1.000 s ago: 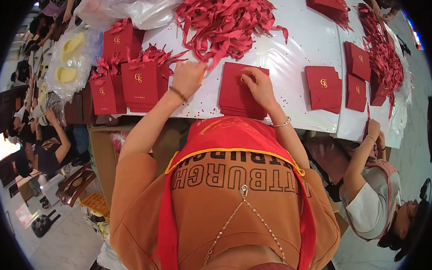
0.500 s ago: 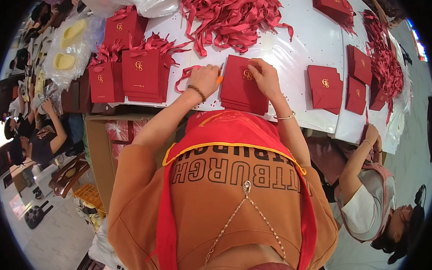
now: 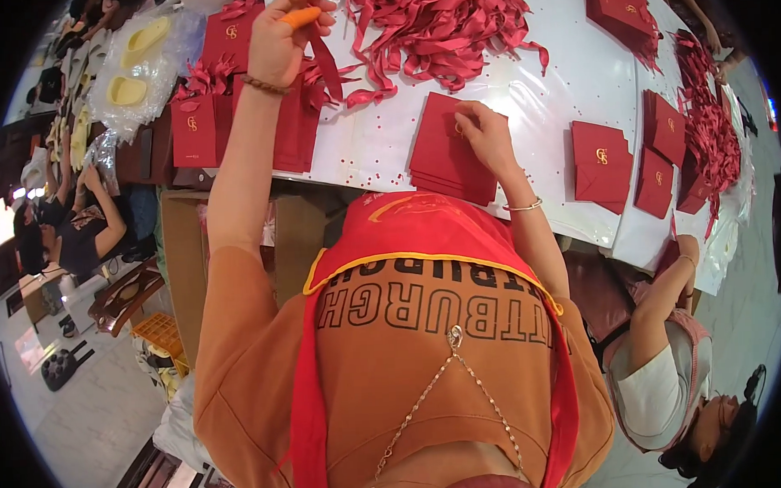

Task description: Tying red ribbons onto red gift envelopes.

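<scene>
My left hand (image 3: pixel 284 37) is raised over the far left of the table, closed on a red ribbon (image 3: pixel 322 70) that dangles from it. An orange cover sits on one of its fingers. Below it are upright red paper bags (image 3: pixel 292 135) with ribbon handles, partly hidden by my forearm. My right hand (image 3: pixel 488 137) lies on a fanned stack of flat red paper bags (image 3: pixel 439 148) in front of me. Its fingers are bent together at the top bag. Beyond the stack spreads a heap of loose red ribbons (image 3: pixel 443 31).
More red bags (image 3: pixel 601 163) and ribbons (image 3: pixel 704 112) lie at right, where a co-worker (image 3: pixel 662 372) sits. Small red dots dot the white table (image 3: pixel 540 92). Yellow clogs (image 3: pixel 127 91) in plastic lie at far left. An open cardboard box (image 3: pixel 183 268) stands below the table edge.
My left hand has moved from beside the stack, up and to the left, carrying the ribbon. My right hand stays on the stack. The view has shifted slightly.
</scene>
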A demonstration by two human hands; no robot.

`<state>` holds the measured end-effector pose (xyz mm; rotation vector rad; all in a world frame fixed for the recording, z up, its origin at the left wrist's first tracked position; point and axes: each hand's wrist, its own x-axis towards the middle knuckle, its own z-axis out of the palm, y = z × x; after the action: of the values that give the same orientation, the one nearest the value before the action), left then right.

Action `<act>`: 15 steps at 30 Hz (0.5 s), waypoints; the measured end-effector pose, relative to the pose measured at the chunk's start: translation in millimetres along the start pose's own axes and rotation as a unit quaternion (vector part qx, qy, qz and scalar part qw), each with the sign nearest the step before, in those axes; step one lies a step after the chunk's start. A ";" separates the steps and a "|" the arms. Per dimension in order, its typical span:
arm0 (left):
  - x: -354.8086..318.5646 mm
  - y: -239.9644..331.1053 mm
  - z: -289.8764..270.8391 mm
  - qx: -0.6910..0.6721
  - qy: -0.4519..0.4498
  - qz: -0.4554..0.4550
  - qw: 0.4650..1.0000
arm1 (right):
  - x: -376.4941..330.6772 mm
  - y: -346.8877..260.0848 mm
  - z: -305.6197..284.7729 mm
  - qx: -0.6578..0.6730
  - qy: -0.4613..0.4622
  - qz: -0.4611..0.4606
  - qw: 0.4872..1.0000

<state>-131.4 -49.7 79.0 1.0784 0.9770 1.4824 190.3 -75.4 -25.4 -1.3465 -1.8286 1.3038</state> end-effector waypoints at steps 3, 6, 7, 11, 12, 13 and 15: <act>-10.2 27.5 5.8 -0.080 -0.055 -0.003 0.995 | -0.3 -7.4 8.4 -0.044 0.025 -0.065 0.997; -19.2 29.8 7.6 -0.110 -0.053 -0.015 0.992 | 1.6 -5.2 22.1 -0.029 -0.010 -0.098 0.995; -20.9 27.4 4.7 -0.114 -0.051 -0.013 0.992 | 3.3 -6.6 29.5 -0.028 -0.010 -0.097 0.995; -31.6 28.7 34.2 -0.099 -0.058 -0.029 0.993 | 7.0 -49.3 68.3 0.079 -0.127 -0.038 0.988; -34.4 27.6 44.5 -0.112 -0.078 -0.062 0.989 | 12.9 -62.0 77.8 0.097 -0.127 -0.064 0.985; -37.9 26.4 54.3 -0.123 -0.097 -0.095 0.983 | 21.9 -69.5 86.9 0.115 -0.128 -0.090 0.981; -44.3 22.4 71.5 -0.103 -0.111 -0.106 0.983 | 41.2 -73.1 99.8 0.069 -0.157 -0.134 0.976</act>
<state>-64.7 -93.7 113.7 0.9367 0.7390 1.2300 61.6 -79.8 -4.7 -0.8212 -1.9997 1.5266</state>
